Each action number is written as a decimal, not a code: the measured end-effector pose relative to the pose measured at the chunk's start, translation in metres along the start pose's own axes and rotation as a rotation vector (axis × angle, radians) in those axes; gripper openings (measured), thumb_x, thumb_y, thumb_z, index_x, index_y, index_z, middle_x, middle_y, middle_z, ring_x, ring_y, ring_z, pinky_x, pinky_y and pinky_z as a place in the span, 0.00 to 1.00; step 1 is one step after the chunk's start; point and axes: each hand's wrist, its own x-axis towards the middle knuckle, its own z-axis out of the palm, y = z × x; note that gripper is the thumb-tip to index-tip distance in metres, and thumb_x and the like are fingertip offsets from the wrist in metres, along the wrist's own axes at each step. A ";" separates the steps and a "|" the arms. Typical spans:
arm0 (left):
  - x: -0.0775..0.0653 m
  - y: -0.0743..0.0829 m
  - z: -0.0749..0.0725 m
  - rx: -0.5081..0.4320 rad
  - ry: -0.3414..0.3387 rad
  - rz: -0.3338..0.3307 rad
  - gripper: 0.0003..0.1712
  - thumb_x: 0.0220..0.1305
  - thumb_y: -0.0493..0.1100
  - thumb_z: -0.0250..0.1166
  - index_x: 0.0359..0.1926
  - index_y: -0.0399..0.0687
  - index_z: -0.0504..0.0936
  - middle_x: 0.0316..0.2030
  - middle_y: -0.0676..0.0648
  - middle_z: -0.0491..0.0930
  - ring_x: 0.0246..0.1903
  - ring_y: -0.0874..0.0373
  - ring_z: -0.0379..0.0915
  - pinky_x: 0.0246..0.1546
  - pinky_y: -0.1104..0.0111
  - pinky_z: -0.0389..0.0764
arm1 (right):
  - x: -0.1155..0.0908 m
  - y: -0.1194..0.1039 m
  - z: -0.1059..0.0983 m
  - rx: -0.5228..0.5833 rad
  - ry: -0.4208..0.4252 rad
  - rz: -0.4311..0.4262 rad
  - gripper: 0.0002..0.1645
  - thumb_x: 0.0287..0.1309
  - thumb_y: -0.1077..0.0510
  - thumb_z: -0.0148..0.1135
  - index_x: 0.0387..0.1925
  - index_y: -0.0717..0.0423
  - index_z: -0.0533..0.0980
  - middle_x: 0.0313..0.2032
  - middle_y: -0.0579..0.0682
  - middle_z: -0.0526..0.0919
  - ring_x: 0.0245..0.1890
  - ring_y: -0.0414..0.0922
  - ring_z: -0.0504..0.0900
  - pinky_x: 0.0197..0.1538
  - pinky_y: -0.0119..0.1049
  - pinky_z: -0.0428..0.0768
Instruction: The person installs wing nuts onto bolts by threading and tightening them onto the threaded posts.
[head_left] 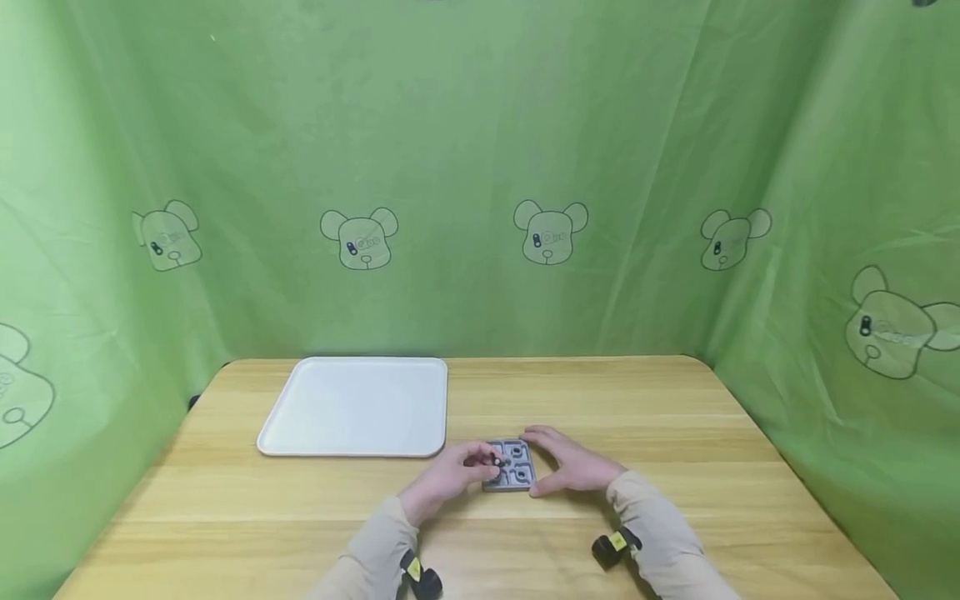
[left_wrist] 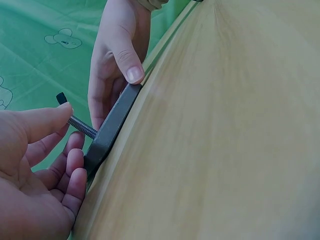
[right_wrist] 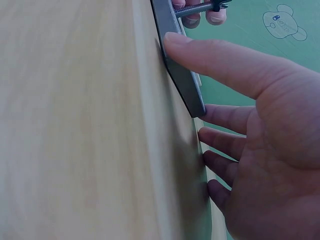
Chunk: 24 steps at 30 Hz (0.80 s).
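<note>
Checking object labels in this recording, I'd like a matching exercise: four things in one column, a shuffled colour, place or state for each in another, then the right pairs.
Things:
1. Tray
2. Block
3. Screw
4. Curtain

Descriptions:
A. Threaded, sticking out of the block
B. Green, printed with bear heads
C. Grey, between left hand and right hand
D. White, flat on the table

Pairs: 1-D, 2-C, 3-A, 4-B

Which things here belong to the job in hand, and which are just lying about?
In the job:
threaded bolt, held in the left grip
grey block, steadied by the right grip
wooden table, under the block

Apparently just about:
white tray, untouched
green curtain, behind the table
</note>
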 end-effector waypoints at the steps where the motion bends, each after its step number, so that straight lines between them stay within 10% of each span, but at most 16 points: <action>1: 0.000 0.000 0.000 -0.001 -0.002 -0.003 0.13 0.61 0.40 0.65 0.47 0.44 0.82 0.41 0.46 0.81 0.42 0.59 0.72 0.48 0.63 0.72 | 0.000 0.000 0.000 -0.001 0.000 0.001 0.58 0.44 0.42 0.74 0.71 0.61 0.58 0.72 0.66 0.54 0.71 0.68 0.54 0.67 0.70 0.53; 24: 0.001 -0.002 -0.003 -0.075 0.027 -0.028 0.16 0.56 0.37 0.69 0.42 0.37 0.74 0.36 0.48 0.75 0.36 0.58 0.69 0.40 0.68 0.69 | 0.002 0.003 0.001 0.014 -0.005 0.017 0.59 0.43 0.42 0.74 0.72 0.59 0.58 0.73 0.65 0.53 0.72 0.67 0.54 0.67 0.70 0.53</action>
